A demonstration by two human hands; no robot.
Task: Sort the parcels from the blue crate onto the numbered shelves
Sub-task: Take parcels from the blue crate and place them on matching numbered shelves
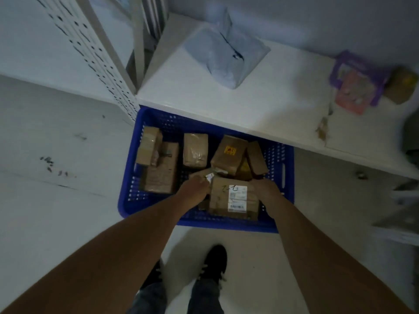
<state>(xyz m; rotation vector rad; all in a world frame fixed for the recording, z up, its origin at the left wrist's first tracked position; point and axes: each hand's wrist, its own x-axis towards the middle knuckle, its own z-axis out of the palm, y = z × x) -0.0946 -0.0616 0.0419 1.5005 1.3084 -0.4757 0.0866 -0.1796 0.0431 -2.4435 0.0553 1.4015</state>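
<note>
Pale grey flooring (56, 200) fills a dim storeroom, where a blue crate (129, 200) of perforated plastic is set on the floor, its far end tucked under the edge of a low white shelf (260, 98). Both bare arms are reached down into the crate from above. A labelled cardboard parcel (233, 200), marked with a white shipping label and handwritten black characters, is gripped from either side at the crate's near end: the left hand (196, 189) is pressed closed against its left edge, and the right hand (265, 189) is closed against its right edge. Several other brown parcels are seen lying in the crate, among them a taped pair (156, 159) at the left, a single box (195, 150) in the middle and a box with a yellow sticker (229, 155) to the right. On the shelf beyond, a grey plastic mailer bag (224, 57) is seen lying near the back, well apart from a purple and pink package (356, 82) at the right, with a blurred brown item (401, 87) just beside it. A perforated white upright (90, 53) is seen at upper left. Black shoes (215, 261) and dark trousers are visible below the crate.
</note>
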